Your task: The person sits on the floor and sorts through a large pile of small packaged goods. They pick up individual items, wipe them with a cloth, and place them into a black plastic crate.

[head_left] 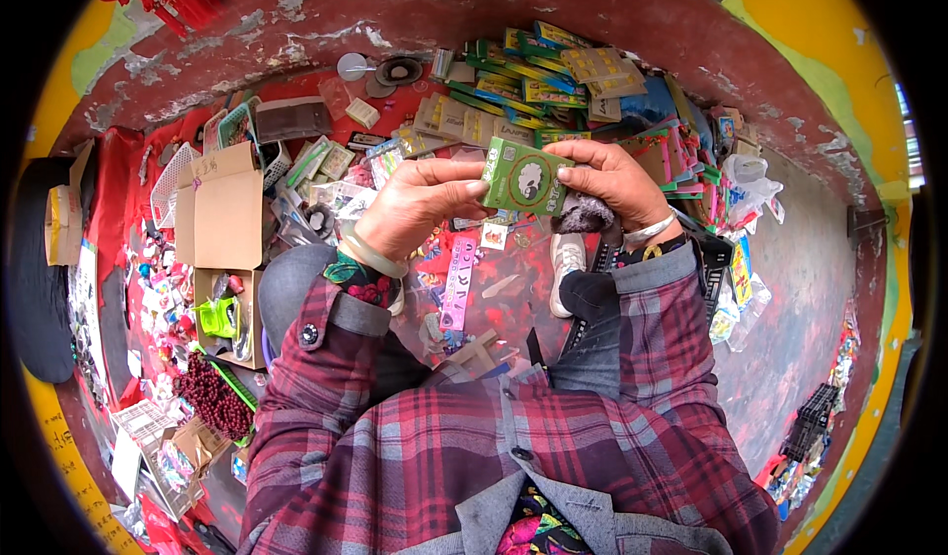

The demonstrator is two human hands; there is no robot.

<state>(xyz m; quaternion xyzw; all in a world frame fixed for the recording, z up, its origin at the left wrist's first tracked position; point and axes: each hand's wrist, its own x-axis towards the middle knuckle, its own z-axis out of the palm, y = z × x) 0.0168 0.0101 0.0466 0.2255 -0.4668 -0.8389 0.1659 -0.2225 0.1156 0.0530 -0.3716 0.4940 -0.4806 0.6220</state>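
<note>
In the head view, the person pinches one green box (526,180) between two hands, up in front of the body, over the littered floor. Its printed broad face, with one white blob inside a ring, is turned up toward the camera; the long axis runs left to right, dipping slightly at the right end. The left hand (419,199) grips the left edge between thumb and fingers; the right hand (614,185) pinches the right end, thumb in front. One dark fuzzy item (585,215) hangs just below the right hand; whether it is held cannot be told. Beneath lie one pink strip (457,283) and one small white card (494,236). One open carton (225,214) stands to the left.
</note>
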